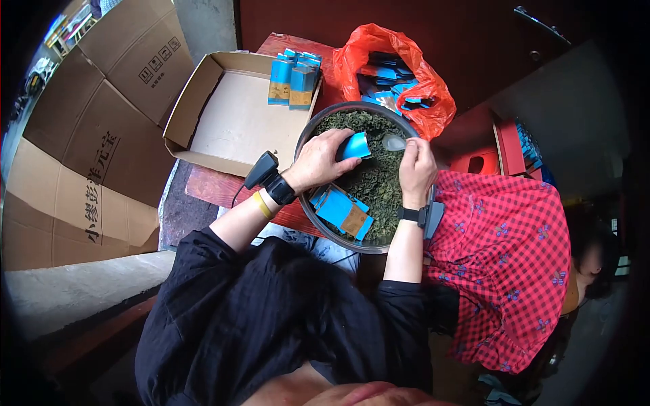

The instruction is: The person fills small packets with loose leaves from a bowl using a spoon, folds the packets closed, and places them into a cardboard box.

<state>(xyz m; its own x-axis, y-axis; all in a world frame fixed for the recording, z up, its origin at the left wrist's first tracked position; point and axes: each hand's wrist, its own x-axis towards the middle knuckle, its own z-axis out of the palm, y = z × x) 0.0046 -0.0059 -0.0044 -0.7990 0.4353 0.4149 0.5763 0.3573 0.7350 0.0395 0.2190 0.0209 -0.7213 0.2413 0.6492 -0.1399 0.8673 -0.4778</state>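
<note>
My left hand (323, 157) is closed round a blue foil packet (355, 145), held over the dried green leaves, which look like tea (382, 193). The leaves lie in a round, dark-rimmed basin (302, 218). My right hand (418, 169) pinches the handle of a translucent spoon (393, 143), whose bowl is just above or on the leaves, right of the packet. Several flat blue packets with gold bands (344, 211) rest on the leaves at the basin's near side, below my left hand.
A shallow cardboard box (227, 128) holds several upright blue packets (295, 80) at its right end. Behind the basin stands a red plastic bag (433, 84) of blue packets. A red box (508, 145) and a red checked cloth (508, 250) are right; big cartons (88, 155) stand left.
</note>
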